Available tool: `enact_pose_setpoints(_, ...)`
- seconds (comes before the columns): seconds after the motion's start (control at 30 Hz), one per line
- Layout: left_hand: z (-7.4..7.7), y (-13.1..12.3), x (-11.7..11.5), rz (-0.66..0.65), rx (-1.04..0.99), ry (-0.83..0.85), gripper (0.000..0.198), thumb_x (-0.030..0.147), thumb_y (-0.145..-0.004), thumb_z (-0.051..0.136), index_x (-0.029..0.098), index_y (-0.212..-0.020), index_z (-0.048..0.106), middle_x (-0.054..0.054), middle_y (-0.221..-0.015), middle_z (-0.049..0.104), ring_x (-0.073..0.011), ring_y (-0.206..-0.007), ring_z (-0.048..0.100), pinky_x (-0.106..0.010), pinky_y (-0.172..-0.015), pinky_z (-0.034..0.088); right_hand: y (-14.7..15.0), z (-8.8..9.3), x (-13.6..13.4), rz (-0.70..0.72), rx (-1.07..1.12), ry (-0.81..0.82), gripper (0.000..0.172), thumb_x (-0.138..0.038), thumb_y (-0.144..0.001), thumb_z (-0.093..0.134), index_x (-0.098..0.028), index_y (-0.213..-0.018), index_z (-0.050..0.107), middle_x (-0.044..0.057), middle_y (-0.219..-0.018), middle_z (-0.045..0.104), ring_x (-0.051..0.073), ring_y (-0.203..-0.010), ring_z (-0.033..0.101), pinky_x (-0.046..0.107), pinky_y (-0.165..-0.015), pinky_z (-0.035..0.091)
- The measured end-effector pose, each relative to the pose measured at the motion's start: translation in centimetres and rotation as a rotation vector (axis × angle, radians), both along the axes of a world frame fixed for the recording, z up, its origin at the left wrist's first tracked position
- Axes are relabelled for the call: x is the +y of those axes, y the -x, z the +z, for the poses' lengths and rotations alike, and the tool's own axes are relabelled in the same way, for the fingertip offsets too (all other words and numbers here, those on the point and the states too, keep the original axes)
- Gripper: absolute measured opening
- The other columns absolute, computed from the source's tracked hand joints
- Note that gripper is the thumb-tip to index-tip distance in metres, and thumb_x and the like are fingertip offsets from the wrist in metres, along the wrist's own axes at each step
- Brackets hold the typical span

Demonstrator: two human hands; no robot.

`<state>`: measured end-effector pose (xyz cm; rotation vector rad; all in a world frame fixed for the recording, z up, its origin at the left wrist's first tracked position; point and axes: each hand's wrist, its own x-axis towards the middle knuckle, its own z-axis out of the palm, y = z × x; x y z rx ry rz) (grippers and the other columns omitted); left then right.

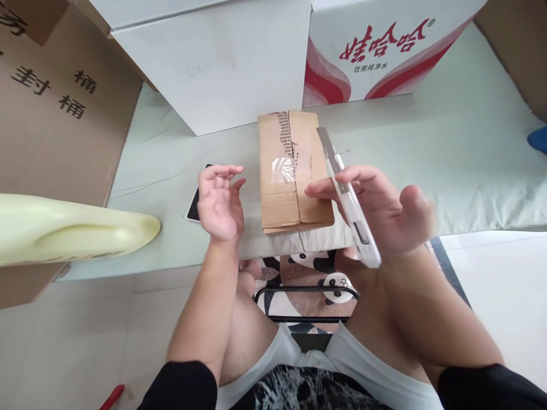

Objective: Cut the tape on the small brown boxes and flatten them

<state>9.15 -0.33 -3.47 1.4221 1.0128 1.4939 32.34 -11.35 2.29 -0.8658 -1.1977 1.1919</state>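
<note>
A pale green cloth [453, 165] covers the surface, white cartons [239, 62] standing along its back. A taped brown box [277, 205] lies near the front edge, between the hands. The left hand [221, 205], fingers loosely curled and apart, partly hides a phone [195, 206]; the right hand [380, 210] holds a cutter [352, 210] slantwise in its fingers.
</note>
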Motion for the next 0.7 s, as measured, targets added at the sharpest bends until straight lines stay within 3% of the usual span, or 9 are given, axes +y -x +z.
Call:
enact_pose_setpoints(0.1,0.5,-0.4,0.4,-0.170,0.047,-0.110,0.056,0.069,-0.094,0.026,0.033,-0.117,0.061,-0.008,-0.135,0.070,-0.0303,-0.138,0.061,-0.050,-0.103,0.058,0.1,-0.3,0.0,0.011,0.022,-0.058,0.051,-0.075,-0.083,0.057,-0.029,-0.104,0.062,0.007,-0.104,0.078,0.030,-0.103,0.076,0.060,-0.106,0.055)
enact_pose_setpoints(0.23,0.5,-1.4,0.3,-0.364,0.293,-0.429,0.051,0.060,-0.103,0.033,0.032,-0.120,0.072,-0.004,-0.140,0.071,-0.0276,-0.146,0.055,-0.054,-0.130,0.036,0.1,-1.1,0.0,-0.040,0.017,-0.076,0.038,-0.055,-0.081,0.071,-0.031,-0.110,0.063,0.003,-0.107,0.079,0.030,-0.107,0.077,0.057,-0.108,0.055)
enact_pose_setpoints(0.3,0.3,-1.8,-0.2,-0.340,0.421,-0.542,0.048,0.054,-0.105,0.035,0.030,-0.120,0.074,-0.005,-0.134,0.073,-0.0262,-0.138,0.060,-0.054,-0.133,0.032,-0.3,-1.7,0.2,-0.077,0.016,-0.136,0.036,-0.055,-0.084,0.068,-0.034,-0.112,0.063,0.003,-0.109,0.080,0.029,-0.104,0.077,0.055,-0.102,0.059)
enact_pose_setpoints(0.4,-0.1,-2.4,-1.5,-0.248,0.467,-0.601,0.050,0.050,-0.106,0.031,0.025,-0.122,0.072,-0.008,-0.131,0.073,-0.0269,-0.131,0.063,-0.056,-0.129,0.036,-1.4,-2.4,0.7,-0.191,0.056,-0.229,0.041,-0.067,-0.084,0.061,-0.039,-0.114,0.064,0.003,-0.111,0.080,0.028,-0.094,0.077,0.052,-0.088,0.062)
enact_pose_setpoints(0.47,-0.4,-2.8,-2.6,-0.192,0.466,-0.635,0.051,0.048,-0.105,0.031,0.023,-0.122,0.072,-0.010,-0.129,0.074,-0.0282,-0.130,0.062,-0.055,-0.125,0.039,-2.3,-2.6,0.8,-0.297,0.057,-0.199,0.043,-0.068,-0.082,0.060,-0.041,-0.115,0.064,0.002,-0.116,0.079,0.028,-0.094,0.076,0.050,-0.083,0.062)
enact_pose_setpoints(0.57,-0.8,-3.3,-3.9,-0.117,0.514,-0.670,0.056,0.051,-0.104,0.029,0.022,-0.121,0.073,-0.012,-0.127,0.074,-0.0307,-0.130,0.059,-0.054,-0.118,0.044,-3.2,-2.4,0.5,-0.420,0.060,-0.157,0.040,-0.063,-0.081,0.062,-0.043,-0.115,0.064,0.002,-0.122,0.078,0.028,-0.085,0.075,0.047,-0.077,0.059)
enact_pose_setpoints(0.7,-0.8,-3.6,-4.6,-0.109,0.526,-0.653,0.056,0.052,-0.099,0.028,0.025,-0.122,0.072,-0.012,-0.121,0.073,-0.0304,-0.118,0.062,-0.051,-0.108,0.049,-3.7,-1.3,0.0,-0.472,-0.006,-0.090,0.041,-0.046,-0.081,0.063,-0.050,-0.122,0.065,-0.001,-0.130,0.075,0.030,-0.084,0.075,0.048,-0.071,0.051)
